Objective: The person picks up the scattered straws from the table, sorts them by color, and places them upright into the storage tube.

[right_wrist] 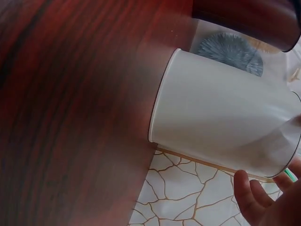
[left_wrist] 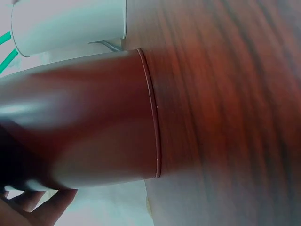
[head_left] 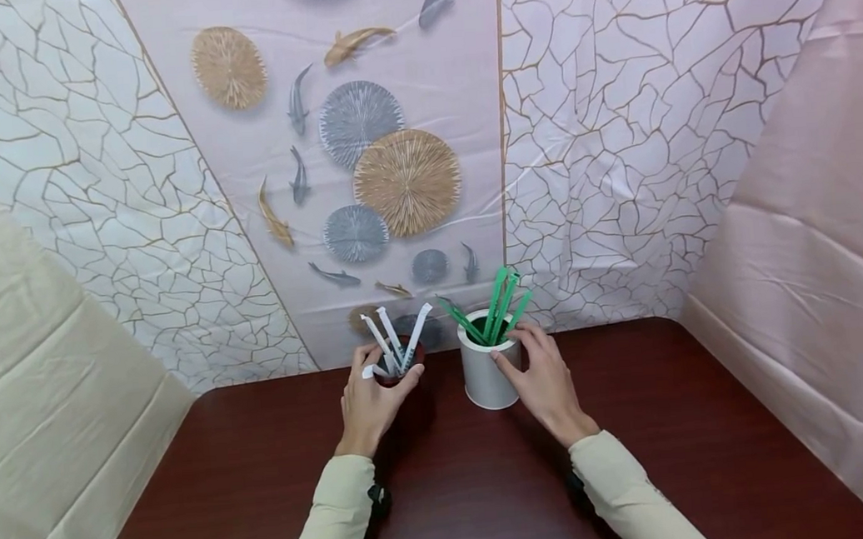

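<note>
My left hand (head_left: 369, 403) holds a dark red-brown cylindrical cup (left_wrist: 94, 117) near its rim, thumb on one side and fingers on the other. Several slim white sticks (head_left: 415, 337), perhaps wrapped straws, stand fanned out in that cup. To its right is a light grey-white cylindrical cup (head_left: 489, 378) with several slim green sticks (head_left: 500, 306) leaning in it. The right hand (head_left: 548, 378) grips this cup by the right side of its upper rim, as the right wrist view also shows. Both cups stand upright on the table, a small gap between them.
The dark wood-grain table (head_left: 462, 493) ends just behind the cups. A patterned cloth (head_left: 373, 290) with fish and round motifs hangs directly behind that edge. Plain pale cloth hangs at the left (head_left: 57, 396) and right (head_left: 801, 294).
</note>
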### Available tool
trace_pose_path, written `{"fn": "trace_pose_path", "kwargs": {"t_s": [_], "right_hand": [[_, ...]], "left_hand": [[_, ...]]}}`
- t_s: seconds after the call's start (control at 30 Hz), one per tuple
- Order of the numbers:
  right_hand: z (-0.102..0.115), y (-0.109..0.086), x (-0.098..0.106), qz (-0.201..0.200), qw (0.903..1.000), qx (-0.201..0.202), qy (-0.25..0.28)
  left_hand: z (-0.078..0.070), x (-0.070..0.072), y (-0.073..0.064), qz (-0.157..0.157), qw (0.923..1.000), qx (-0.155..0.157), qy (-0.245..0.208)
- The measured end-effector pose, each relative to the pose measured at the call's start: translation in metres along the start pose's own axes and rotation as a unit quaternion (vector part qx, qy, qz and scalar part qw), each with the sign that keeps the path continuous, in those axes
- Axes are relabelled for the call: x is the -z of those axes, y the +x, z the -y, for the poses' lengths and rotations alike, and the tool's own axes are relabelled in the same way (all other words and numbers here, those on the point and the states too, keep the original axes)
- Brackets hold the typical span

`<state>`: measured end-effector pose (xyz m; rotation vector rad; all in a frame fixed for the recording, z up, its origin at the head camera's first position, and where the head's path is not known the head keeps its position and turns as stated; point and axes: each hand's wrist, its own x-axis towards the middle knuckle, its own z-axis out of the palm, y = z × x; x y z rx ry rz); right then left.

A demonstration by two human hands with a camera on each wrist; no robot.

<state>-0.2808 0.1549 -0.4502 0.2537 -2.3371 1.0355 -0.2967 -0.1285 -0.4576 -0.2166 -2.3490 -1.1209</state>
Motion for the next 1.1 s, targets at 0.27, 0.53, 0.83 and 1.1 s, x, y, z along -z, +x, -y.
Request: {"fn": "trace_pose_path", "kwargs": {"t_s": [0.27, 0.53, 0.83, 1.1], "right_hand": [[-0.001, -0.003, 0.0, -0.027, 0.9977, 0.058, -0.022], [0.001, -0.009, -0.001, -0.053, 0.9951, 0.066, -0.051], [0.0, -0.013, 0.001, -0.057, 0.9935, 0.084, -0.05], [0.001, -0.012, 0.043, -0.035, 0.9931, 0.078, -0.08]], "left_hand": [[0.0, 0.002, 0.001, 0.034, 0.9994, 0.006, 0.01], [-0.002, -0.006, 0.008, 0.053, 0.9983, 0.002, 0.023], [-0.001, -0.006, 0.008, 0.075, 0.9959, 0.012, 0.049], [-0.005, 0.031, -0.005, 0.078, 0.9899, -0.005, 0.119]]}}
